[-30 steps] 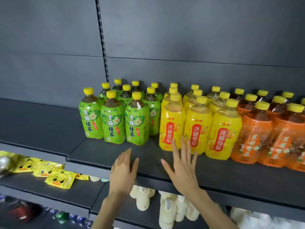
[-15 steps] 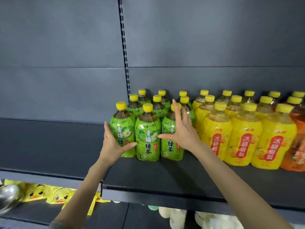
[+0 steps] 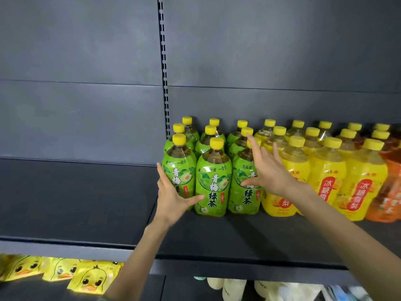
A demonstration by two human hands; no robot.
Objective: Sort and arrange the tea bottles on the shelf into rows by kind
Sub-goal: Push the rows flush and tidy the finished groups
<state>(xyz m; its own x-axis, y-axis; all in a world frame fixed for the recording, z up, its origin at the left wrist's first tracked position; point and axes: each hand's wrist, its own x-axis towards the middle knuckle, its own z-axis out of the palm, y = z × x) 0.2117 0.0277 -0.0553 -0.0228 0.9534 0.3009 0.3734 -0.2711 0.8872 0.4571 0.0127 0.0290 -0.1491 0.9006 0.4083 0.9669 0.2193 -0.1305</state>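
Green-labelled tea bottles with yellow caps stand in three rows at the left end of the dark shelf. Yellow-labelled bottles follow to their right, then orange ones at the frame's right edge. My left hand lies flat against the left side of the front-left green bottle, fingers straight, thumb reaching toward the middle one. My right hand is spread open against the front-right green bottle, between it and the yellow bottles. Neither hand grips a bottle.
A slotted upright runs up the grey back panel. The shelf section to the left holds nothing. Below, yellow duck-print packets lie at the left and white bottles stand under the shelf.
Both hands rose from the shelf's front edge to the green bottles and now flank the front row. The camera moved closer and leftward.
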